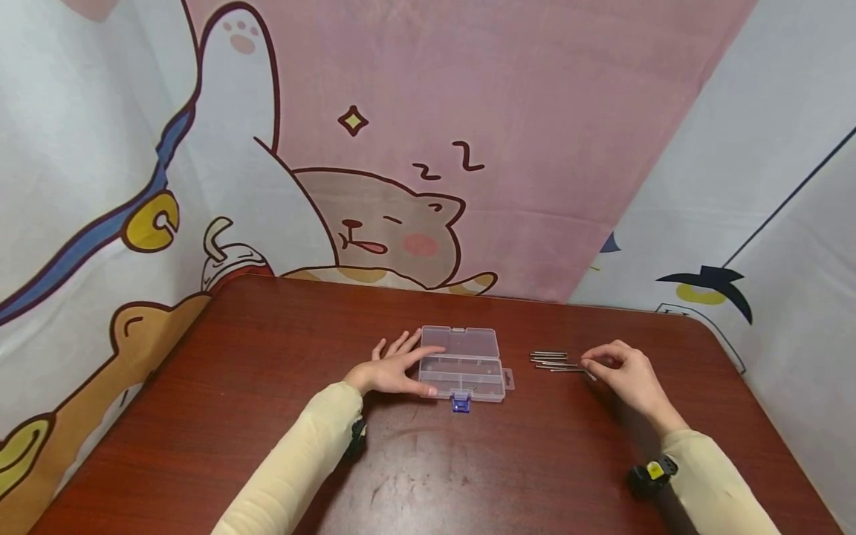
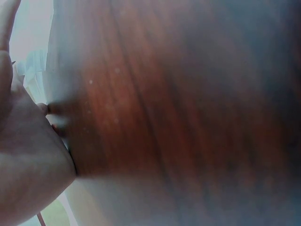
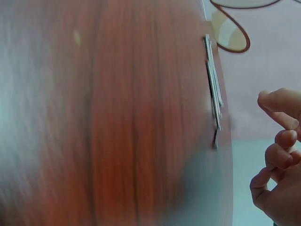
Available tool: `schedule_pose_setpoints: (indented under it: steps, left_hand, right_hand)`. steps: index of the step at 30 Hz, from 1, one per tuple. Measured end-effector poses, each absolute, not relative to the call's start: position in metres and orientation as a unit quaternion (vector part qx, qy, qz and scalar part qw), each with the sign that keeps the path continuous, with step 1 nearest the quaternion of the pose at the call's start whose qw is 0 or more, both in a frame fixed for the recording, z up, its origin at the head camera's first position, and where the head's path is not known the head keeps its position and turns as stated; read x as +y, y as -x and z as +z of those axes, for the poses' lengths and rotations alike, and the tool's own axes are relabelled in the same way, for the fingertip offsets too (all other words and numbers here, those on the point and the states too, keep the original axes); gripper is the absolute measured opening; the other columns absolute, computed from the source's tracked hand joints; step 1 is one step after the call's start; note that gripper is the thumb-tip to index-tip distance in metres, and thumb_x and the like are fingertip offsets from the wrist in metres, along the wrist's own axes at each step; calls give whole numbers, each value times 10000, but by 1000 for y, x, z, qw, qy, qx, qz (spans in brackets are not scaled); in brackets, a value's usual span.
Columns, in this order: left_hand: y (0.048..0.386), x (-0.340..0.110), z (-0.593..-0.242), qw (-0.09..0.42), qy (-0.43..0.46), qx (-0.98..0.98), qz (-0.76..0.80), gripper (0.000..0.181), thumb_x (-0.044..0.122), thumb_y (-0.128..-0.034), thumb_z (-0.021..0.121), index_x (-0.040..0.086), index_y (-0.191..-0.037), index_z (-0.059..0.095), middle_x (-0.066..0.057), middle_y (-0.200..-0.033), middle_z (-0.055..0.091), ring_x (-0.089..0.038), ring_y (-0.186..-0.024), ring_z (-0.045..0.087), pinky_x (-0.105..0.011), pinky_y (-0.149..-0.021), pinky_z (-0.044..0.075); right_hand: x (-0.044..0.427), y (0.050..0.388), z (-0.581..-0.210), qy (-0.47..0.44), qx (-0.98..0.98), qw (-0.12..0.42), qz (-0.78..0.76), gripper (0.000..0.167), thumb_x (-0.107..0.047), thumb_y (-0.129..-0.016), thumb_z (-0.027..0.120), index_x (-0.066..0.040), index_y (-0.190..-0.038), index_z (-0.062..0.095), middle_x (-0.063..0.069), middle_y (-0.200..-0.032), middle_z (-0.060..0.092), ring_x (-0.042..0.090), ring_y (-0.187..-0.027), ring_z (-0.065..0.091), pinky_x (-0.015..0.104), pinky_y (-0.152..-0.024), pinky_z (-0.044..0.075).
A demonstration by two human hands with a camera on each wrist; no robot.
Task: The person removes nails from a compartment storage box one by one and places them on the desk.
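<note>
In the head view, a clear plastic compartment box (image 1: 461, 377) lies on the table, its lid (image 1: 461, 342) folded back and a blue latch (image 1: 461, 403) hanging at the front. My left hand (image 1: 394, 370) rests at the box's left end, fingers spread and mostly straight, thumb along the front corner. To the right lie several thin metal rods (image 1: 550, 355), roughly side by side. My right hand (image 1: 625, 375) is at their right end, thumb and index finger close together beside a short slanted rod (image 1: 590, 375). Nothing shows between those fingers in the right wrist view.
The brown wooden table (image 1: 414, 475) has rounded back corners. Behind it hangs a cloth printed with cartoon animals (image 1: 401, 230). A hanging tab (image 1: 509, 379) sticks out from the box's right side. The left wrist view is mostly blurred tabletop.
</note>
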State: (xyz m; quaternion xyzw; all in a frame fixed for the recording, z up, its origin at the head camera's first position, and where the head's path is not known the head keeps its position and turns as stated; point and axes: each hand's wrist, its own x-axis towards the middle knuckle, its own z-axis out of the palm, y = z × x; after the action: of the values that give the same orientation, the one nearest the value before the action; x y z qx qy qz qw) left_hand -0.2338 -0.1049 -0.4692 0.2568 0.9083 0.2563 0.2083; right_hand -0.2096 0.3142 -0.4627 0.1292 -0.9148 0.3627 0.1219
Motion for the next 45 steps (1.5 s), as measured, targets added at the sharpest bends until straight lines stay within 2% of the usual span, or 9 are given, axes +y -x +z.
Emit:
schedule_pose_setpoints:
  steps: [13, 26, 33, 40, 45]
  left_hand:
    - [233, -105, -470, 206, -258, 909, 253, 792, 589, -827, 661, 388, -1505, 305, -52, -1616, -33, -311, -1454, -58, -612, -1061, -52]
    - [234, -105, -471, 208, -257, 909, 254, 795, 589, -827, 660, 393, -1508, 298, -42, -1616, -37, -298, -1455, -60, -599, -1065, -55]
    - [234, -105, -470, 202, -259, 908, 258, 796, 593, -820, 666, 385, -1503, 314, -56, -1616, -28, -315, -1454, -51, -607, -1061, -56]
    - [233, -106, -469, 201, -255, 910, 257, 797, 594, -817, 670, 394, -1501, 313, -56, -1616, -25, -319, -1453, -49, -603, -1062, -58]
    - [233, -104, -469, 204, -253, 911, 255, 794, 588, -818, 671, 391, -1500, 316, -62, -1615, -21, -320, -1454, -40, -603, -1064, -53]
  right_hand:
    - [268, 207, -468, -178, -899, 117, 383, 82, -40, -814, 764, -88, -877, 746, -42, -754, 551, 102, -658, 433, 251, -571, 352]
    - [225, 207, -475, -252, -864, 85, 427, 106, -44, -793, 787, -119, -858, 752, -73, -741, 547, 112, -689, 466, 228, -613, 374]
    - [205, 209, -481, -287, -856, 94, 419, 170, 1, -748, 803, -141, -826, 753, -75, -759, 549, 130, -732, 447, 247, -626, 366]
    - [190, 210, -483, -306, -857, 95, 403, 144, -53, -742, 828, -150, -830, 770, -2, -796, 551, 154, -781, 414, 311, -642, 361]
    - [182, 213, -484, -309, -866, 72, 386, 115, -113, -738, 844, -178, -817, 791, -11, -799, 518, 119, -797, 377, 297, -653, 347]
